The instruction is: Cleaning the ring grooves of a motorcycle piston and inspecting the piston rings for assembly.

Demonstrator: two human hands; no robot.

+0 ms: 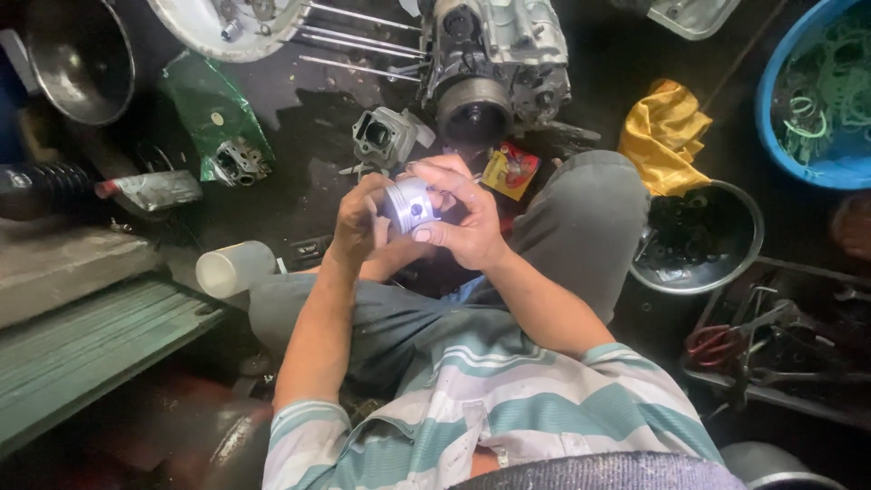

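Note:
A shiny silver piston (410, 206) is held up in front of me between both hands. My left hand (360, 222) wraps around its left side. My right hand (463, 213) grips it from the right, fingers curled over the top and thumb pressing near its side hole. Just beyond the hands, on the dark oily floor, lies a grey engine block (494, 63) with long studs (358, 41) sticking out to the left, and a small grey cylinder part (383, 136).
A yellow rag (664, 132) and a blue tub of green gaskets (821, 95) sit at the right. A metal bowl of dark parts (699, 238) and a tool tray (780, 349) lie nearer. Left: green bag (213, 113), white cup (234, 269), metal pan (80, 59).

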